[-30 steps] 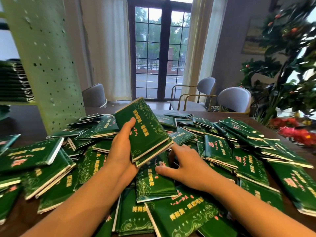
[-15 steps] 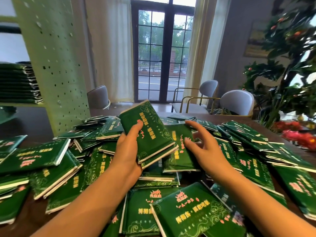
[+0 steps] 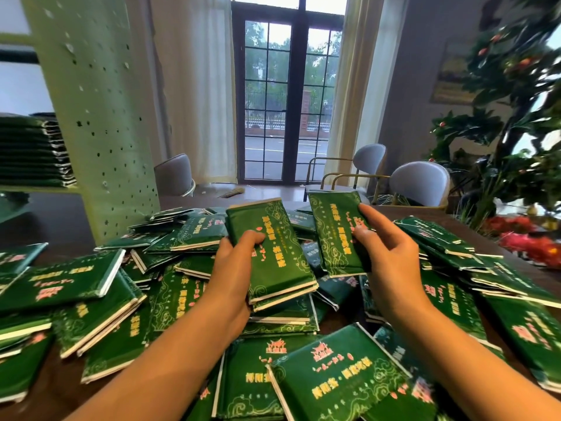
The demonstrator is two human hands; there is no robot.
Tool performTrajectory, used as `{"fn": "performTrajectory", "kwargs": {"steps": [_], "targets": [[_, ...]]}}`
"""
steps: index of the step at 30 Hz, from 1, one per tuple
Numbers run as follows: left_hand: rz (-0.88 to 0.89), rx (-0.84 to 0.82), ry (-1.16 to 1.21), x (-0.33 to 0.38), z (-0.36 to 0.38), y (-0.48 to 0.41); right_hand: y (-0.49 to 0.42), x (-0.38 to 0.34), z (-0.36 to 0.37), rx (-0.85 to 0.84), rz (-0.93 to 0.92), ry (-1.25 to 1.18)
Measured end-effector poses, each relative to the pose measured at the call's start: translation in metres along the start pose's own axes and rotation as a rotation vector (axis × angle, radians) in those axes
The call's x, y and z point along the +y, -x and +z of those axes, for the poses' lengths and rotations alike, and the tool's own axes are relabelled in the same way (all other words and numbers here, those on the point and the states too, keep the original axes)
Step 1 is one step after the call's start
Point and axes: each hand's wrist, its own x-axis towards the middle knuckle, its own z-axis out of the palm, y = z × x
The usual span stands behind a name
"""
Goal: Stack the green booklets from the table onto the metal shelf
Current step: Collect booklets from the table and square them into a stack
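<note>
Many green booklets [image 3: 334,381] lie in a messy heap on the brown table [image 3: 57,226], and the closest ones sit at its near edge. Just past them, the left hand [image 3: 230,268] grips a small stack of booklets [image 3: 273,256], thumb on top and fingers tucked under. Beside it, the right hand [image 3: 391,259] pinches a single booklet [image 3: 332,235], thumb on the cover and fingers behind, up above the heap. The two are close but not touching. I think the step now is to put the single booklet on the small stack. To do it well, turn it so its long sides run the same way as the stack, lay it flat on top, then press the left thumb down on it. The covers look shiny, so they may slip; a firm hold from under should help. Past the heap, by the far left side of the table, stands the metal shelf [image 3: 97,117] with little holes in its green panel. A tidy pile [image 3: 30,150] sits on it. Far behind are grey chairs [image 3: 420,183] and a tall glass door [image 3: 288,101].
</note>
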Motion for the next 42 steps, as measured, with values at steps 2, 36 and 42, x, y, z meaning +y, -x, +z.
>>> {"fn": "performTrajectory", "kwargs": {"steps": [2,36,42], "targets": [[0.016,-0.007,-0.037,-0.002,0.0,-0.001,0.002,-0.002,0.001,-0.053,-0.016,0.018],[0.087,-0.064,-0.157,-0.013,0.002,-0.002,0.005,-0.002,0.0,-0.348,-0.361,0.392],[-0.119,-0.133,0.121,-0.001,0.0,0.001,-0.022,0.017,-0.025,-0.418,-0.235,1.122]]}}
